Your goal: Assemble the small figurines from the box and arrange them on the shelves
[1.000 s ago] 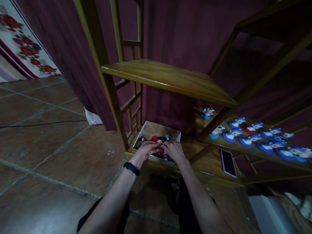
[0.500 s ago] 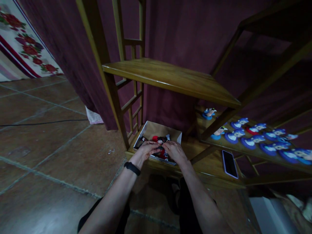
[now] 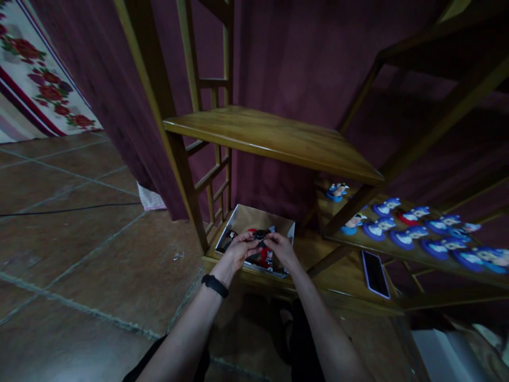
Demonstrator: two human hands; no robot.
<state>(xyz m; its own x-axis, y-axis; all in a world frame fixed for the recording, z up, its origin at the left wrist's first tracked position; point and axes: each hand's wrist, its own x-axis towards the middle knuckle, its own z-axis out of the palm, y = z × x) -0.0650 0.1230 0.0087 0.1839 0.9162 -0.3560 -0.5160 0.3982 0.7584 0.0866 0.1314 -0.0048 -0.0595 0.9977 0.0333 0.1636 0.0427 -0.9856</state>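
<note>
A small figurine (image 3: 260,234) with a dark top is between my two hands, over a shallow white box (image 3: 287,241). My left hand (image 3: 240,249) has its fingers closed on the figurine's left side. My right hand (image 3: 281,249) pinches it from the right with thumb and fingertips. Inside the box, a red patterned figurine (image 3: 267,258) shows below my fingers. Another dark figurine (image 3: 231,234) leans in the box's left corner. My fingers hide part of the held piece, and its finer shape is too small to make out.
The box stands on the bottom board of a wooden shelf (image 3: 334,270). A phone (image 3: 375,274) lies to the right. Several blue-and-white figurines (image 3: 409,233) stand on the board at right. An upper wooden board (image 3: 274,139) juts out above the box. A shelf post (image 3: 175,175) rises at left.
The dark-topped figurine now shows more clearly between my hands. My right hand has turned and its fingers have drawn slightly apart from my left. The view has tilted a little upward.
</note>
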